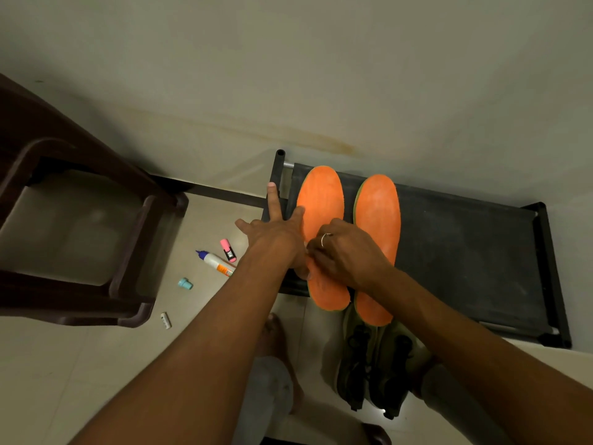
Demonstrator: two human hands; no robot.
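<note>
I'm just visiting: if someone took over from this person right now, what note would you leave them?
Left hand: open, fingers splayed, resting at the edge of the left insole.
Right hand: fingers curled on that same insole; whether it grips cannot be told.
Things: the left insole and the right insole, both orange, lie side by side on the black rack. The olive shoes stand on the floor below, and the glue bottle lies on the floor further left.
Done: insoles out of the shoes.
Left: probably finish the left insole, then refit both.
</note>
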